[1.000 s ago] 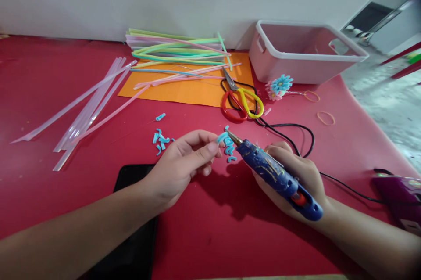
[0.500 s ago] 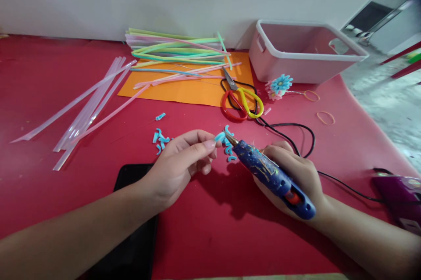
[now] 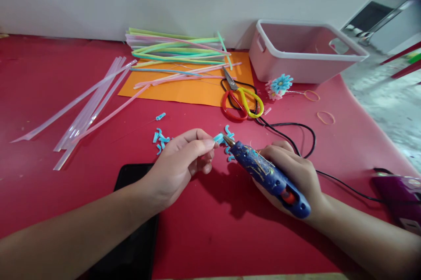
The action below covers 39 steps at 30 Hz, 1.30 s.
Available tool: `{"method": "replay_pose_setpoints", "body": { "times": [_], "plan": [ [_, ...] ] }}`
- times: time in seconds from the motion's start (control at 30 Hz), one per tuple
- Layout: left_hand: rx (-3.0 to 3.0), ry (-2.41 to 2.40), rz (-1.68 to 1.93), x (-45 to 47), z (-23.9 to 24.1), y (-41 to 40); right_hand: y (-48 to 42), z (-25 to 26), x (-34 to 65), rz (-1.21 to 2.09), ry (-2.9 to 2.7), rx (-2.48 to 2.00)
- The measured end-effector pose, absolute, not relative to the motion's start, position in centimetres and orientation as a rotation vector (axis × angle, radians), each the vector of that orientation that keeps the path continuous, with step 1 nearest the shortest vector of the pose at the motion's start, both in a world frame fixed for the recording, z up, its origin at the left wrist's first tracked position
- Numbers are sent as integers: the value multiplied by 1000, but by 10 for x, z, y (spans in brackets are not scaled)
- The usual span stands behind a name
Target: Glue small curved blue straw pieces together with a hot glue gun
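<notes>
The left hand (image 3: 177,163) pinches while the right hand (image 3: 301,172) grips, knuckles bent.

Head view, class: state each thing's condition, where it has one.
Left hand: pinching blue piece
Right hand: gripping glue gun
Glue gun: aslant, heat unclear
Scissors: lying, blades closed
Pink bin: upright, open
Black cord: loosely looped
Orange sheet: flat, partly covered
Clear strips: loosely piled
Flowers: assembled
Black device: lying flat

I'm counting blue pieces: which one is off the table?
The blue piece pinched in the left hand, by the tip of the glue gun; the other blue pieces lie on the red table.
</notes>
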State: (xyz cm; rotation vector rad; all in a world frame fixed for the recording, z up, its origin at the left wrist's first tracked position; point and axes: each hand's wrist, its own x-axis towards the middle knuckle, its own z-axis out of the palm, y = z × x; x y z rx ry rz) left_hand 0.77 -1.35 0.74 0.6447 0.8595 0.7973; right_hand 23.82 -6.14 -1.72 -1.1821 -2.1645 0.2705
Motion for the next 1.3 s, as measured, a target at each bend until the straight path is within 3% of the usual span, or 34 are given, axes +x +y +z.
{"method": "replay_pose_setpoints", "body": {
  "times": [1.3],
  "plan": [
    [870, 964, 846, 4, -3, -16, -61, -15, 236, 265, -2216, -1159]
  ]
}}
